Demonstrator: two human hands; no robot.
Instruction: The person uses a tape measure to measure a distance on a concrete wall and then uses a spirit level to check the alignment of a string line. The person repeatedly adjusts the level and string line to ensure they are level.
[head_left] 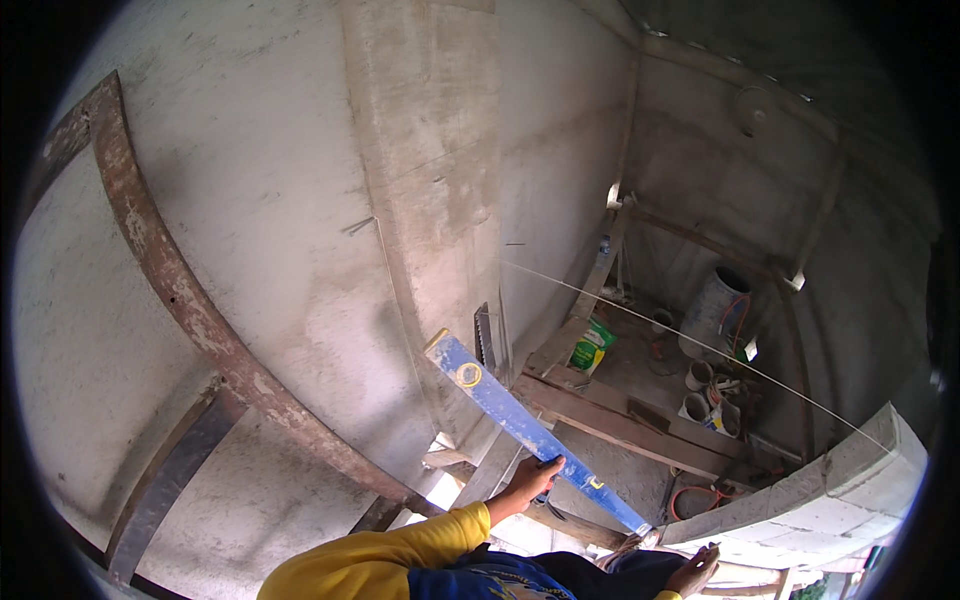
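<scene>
My left hand point(533, 481) is closed around a long blue spirit level point(520, 420), gripping it past its middle. The level slants from the grey plastered wall down toward the low block wall point(830, 500) on the right. A small dark object with some red point(544, 494) shows just under my left hand; its kind is unclear. My right hand point(693, 572) is beside the near face of the block wall, its fingers pinched together. What those fingers hold, if anything, is too small to make out. A saw-like toothed blade point(484, 338) stands against the wall behind the level's upper end.
A taut string point(690, 345) runs across to the block wall. Wooden planks point(630, 430) lie below. Farther off are a green and white bag point(593, 345), a large grey drum point(715, 310) and several buckets point(698, 376). A rusty curved metal beam point(190, 310) spans the left side.
</scene>
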